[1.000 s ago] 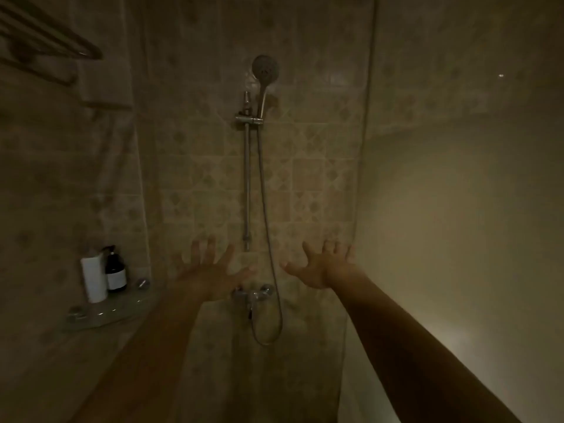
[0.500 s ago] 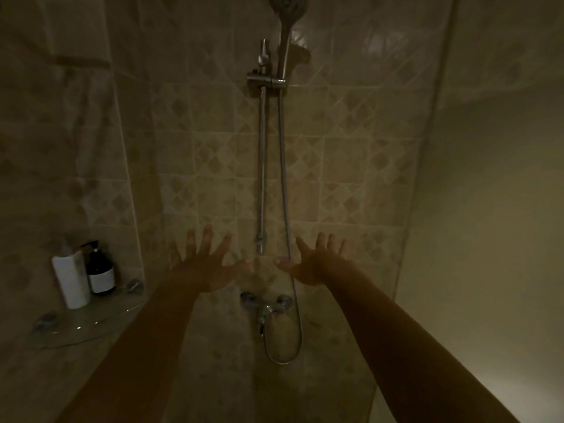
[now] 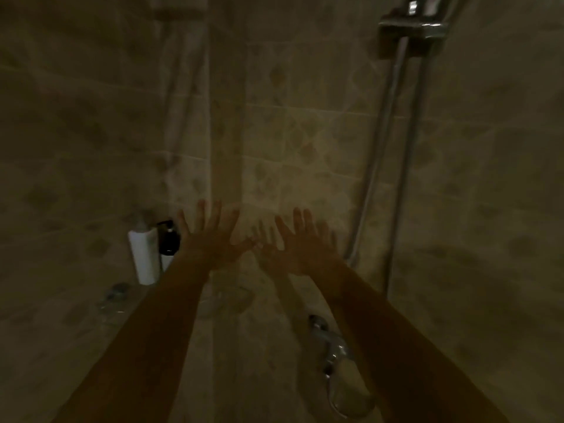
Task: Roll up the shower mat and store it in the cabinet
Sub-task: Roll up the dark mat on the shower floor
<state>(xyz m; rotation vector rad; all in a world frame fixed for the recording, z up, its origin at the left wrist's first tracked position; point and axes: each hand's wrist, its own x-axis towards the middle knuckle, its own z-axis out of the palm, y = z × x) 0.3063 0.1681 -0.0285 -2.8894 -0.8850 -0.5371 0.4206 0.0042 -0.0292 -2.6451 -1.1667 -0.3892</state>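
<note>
I stand in a dim tiled shower stall with both arms stretched forward. My left hand [image 3: 210, 239] is held up with fingers spread, empty, in front of the corner of the walls. My right hand [image 3: 305, 245] is beside it, also spread and empty, a short gap between the two. Neither hand touches anything I can make out. No shower mat and no cabinet show in this view. The picture is dark and motion-blurred.
A white bottle [image 3: 143, 254] and a dark pump bottle [image 3: 168, 239] stand on a glass corner shelf [image 3: 119, 303] at the left. The shower rail and hose [image 3: 393, 141] run down the right wall to the mixer tap [image 3: 332, 346] below my right forearm.
The view has swung left and closer to the wall: the shower rail slid from centre to the right, the shower head left the frame, and the bottles moved toward the centre. Both hands stay spread and empty.
</note>
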